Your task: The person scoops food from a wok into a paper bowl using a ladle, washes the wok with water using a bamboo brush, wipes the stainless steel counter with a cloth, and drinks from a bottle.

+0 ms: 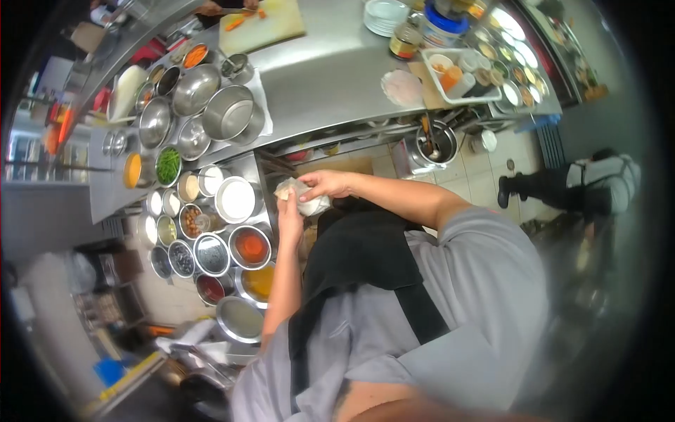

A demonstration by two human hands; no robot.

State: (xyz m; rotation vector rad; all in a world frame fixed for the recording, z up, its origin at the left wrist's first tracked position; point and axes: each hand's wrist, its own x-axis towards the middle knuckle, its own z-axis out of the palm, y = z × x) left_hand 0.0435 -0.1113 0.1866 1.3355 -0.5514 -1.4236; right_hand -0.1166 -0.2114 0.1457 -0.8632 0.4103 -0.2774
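Note:
In front of my black apron, both hands meet at a crumpled, whitish translucent bag or wrap (316, 205). My left hand (289, 212) holds its left side, fingers pointing up, near a pale yellowish bit. My right hand (328, 184) reaches in from the right with its fingers and thumb closed on the top of the wrap. What is inside cannot be made out. Left of my hands stand metal pots of food, among them a white one (235, 200) and one with orange-red contents (250, 247).
A steel counter (309, 81) runs across the top, bearing metal bowls (228, 112), a white tray of containers (460, 76) and a cutting board (281, 28), where another person's hands (211, 8) work. Below it stands a pot with utensils (436, 144). Someone bends over (598, 183) at right.

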